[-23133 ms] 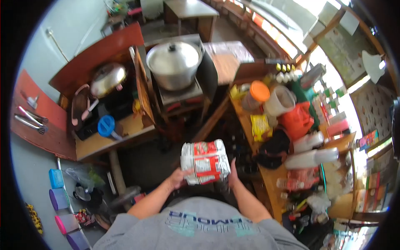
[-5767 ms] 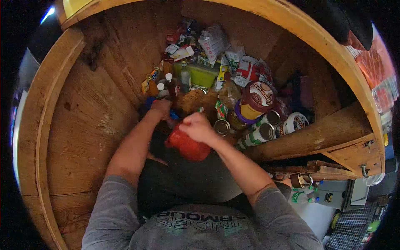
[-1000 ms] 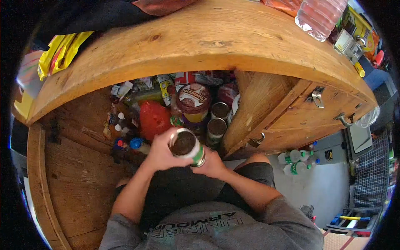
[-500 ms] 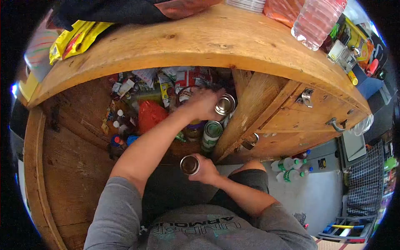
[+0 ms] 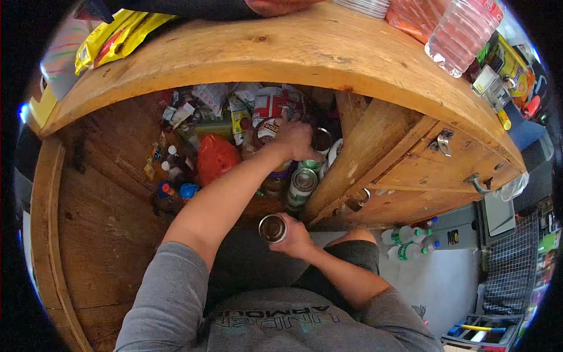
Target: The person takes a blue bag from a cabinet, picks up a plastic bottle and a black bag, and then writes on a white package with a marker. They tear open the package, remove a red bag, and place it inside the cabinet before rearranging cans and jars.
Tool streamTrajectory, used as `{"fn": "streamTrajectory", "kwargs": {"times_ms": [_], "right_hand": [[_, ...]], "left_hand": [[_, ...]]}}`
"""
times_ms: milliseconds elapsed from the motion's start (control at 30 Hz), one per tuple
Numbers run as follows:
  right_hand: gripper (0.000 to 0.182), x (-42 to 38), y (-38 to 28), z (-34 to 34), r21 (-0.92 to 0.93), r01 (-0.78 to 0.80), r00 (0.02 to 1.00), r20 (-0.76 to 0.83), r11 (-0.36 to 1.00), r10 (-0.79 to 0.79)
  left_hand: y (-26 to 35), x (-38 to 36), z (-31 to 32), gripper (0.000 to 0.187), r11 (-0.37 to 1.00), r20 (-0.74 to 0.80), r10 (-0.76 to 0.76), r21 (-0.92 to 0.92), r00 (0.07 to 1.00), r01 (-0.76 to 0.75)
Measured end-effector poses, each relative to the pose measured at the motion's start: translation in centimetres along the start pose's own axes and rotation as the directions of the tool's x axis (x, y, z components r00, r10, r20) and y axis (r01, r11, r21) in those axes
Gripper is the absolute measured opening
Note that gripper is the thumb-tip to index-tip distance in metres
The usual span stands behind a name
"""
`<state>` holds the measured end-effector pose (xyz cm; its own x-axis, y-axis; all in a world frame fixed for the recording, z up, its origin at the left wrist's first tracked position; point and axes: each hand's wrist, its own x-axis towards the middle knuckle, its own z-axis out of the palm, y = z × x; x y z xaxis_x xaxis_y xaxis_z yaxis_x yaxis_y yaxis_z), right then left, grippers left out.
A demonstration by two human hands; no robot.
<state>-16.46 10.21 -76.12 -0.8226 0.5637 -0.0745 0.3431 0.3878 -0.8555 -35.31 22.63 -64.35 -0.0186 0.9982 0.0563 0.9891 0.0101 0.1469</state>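
My right hand (image 5: 294, 237) is wrapped round a metal can (image 5: 272, 229), held upright in front of the cabinet with its end facing up. Deep inside the wooden cabinet (image 5: 223, 73), my left hand (image 5: 292, 141) grips a second can (image 5: 322, 139), its thumb lying across the front; the hand covers part of that can. Just below it stands a green-labelled can (image 5: 303, 180) with a silver top. Behind the left hand is a brown-labelled package (image 5: 268, 130), and left of the forearm sits a red plastic bag (image 5: 217, 158).
Small bottles (image 5: 172, 167) and various packets (image 5: 208, 100) crowd the cabinet's left and back. A wooden post (image 5: 363, 152) borders the opening on the right, beside a latched door (image 5: 422, 170). On the top are a yellow package (image 5: 120, 38) and a clear bottle (image 5: 463, 38).
My left hand and the can at it have gone slightly deeper into the cabinet, and the can's top looks darker. The right hand still holds its can. The view has shifted a little.
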Motion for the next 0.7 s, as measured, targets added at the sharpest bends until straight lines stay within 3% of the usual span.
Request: {"fn": "streamTrajectory", "kwargs": {"times_ms": [67, 133, 167, 233, 267, 333, 400, 467, 533, 567, 700], "right_hand": [[0.08, 0.1, 0.0, 0.0, 0.007, 0.006, 1.0, -0.008, 1.0, -0.006], [0.08, 0.3, 0.2, 0.3, -0.008, 0.041, 0.999, -0.023, 0.999, -0.042], [0.08, 0.4, 0.3, 0.5, -0.006, 0.041, 0.999, -0.024, 0.999, -0.041], [0.081, 0.6, 0.5, 0.6, 0.079, 0.014, 1.0, -0.014, 0.997, -0.013], [0.081, 0.6, 0.4, 0.5, 0.076, 0.012, 1.0, -0.008, 0.997, -0.011], [0.082, 0.5, -0.1, 0.3, 0.149, -0.035, 0.996, -0.077, 0.988, 0.047], [0.083, 0.2, -1.2, -0.3, 0.142, -0.035, 0.991, -0.12, 0.989, 0.053], [0.083, 0.2, -1.0, -0.3, 0.139, -0.043, 0.987, -0.151, 0.989, 0.064], [0.085, 0.4, 0.2, 0.0, 0.173, 0.156, 0.965, -0.237, 0.972, -0.113], [0.083, 0.1, -0.4, -0.3, 0.185, 0.11, 0.98, -0.185, 0.977, -0.076], [0.085, -0.2, -0.4, 0.5, 0.175, 0.045, 0.992, -0.126, 0.984, -0.023]], "left_hand": [[0.2, 0.1, 0.1, 0.095, 1.0, -0.031, -0.011, -0.021, 0.999, 0.01], [0.3, 0.1, -0.2, 0.092, 0.994, 0.137, -0.069, -0.076, 0.988, 0.08], [0.3, -0.1, -0.1, 0.092, 0.994, 0.138, -0.068, -0.076, 0.988, 0.079], [0.2, -1.4, 0.6, 0.092, 1.0, -0.159, 0.01, 0.008, 0.987, -0.009], [0.2, -2.5, 0.2, 0.092, 1.0, -0.159, 0.004, 0.003, 0.987, -0.004], [0.6, -6.0, -2.3, 0.089, 0.995, -0.418, 0.093, 0.056, 0.904, -0.076], [2.0, -11.2, -5.3, 0.08, 0.989, -0.122, 0.007, -0.145, 0.993, -0.024], [2.4, -15.4, -4.1, 0.075, 0.988, 0.164, 0.008, -0.151, 0.986, 0.017], [1.8, -17.4, -1.7, 0.073, 0.978, 0.34, 0.065, -0.209, 0.938, 0.008], [1.6, -17.7, -0.9, 0.07, 0.936, 0.382, 0.033, -0.335, 0.924, 0.105], [0.9, -17.7, 0.6, 0.065, 0.93, 0.362, 0.078, -0.363, 0.929, 0.063]]}}
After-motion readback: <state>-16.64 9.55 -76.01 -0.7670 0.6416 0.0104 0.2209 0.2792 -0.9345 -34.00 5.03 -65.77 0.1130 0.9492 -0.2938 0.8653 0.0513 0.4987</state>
